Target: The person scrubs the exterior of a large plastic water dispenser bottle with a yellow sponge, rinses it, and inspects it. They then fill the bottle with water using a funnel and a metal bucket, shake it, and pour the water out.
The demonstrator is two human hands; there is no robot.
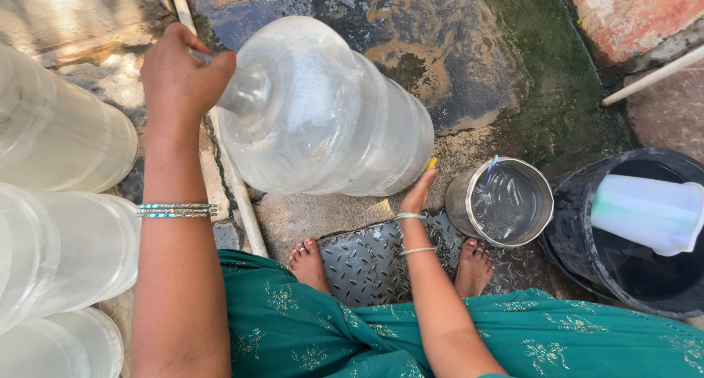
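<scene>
Presently: large clear plastic jug (pixel 323 110) lying tilted on side over wet stone floor (pixel 455 48), being washed. Left hand (pixel 180 74) closed around narrow neck; right hand (pixel 419 191) pressing yellow scrubber (pixel 432 162) to jug's base, fingers closed on it. Likely next: turning jug, needs firm neck grip. Round steel pot (pixel 502 202) of water beside; black bucket (pixel 631 239) holds pale plastic mug (pixel 649 213). More translucent ribbed jugs (pixel 59 195) at left.
</scene>
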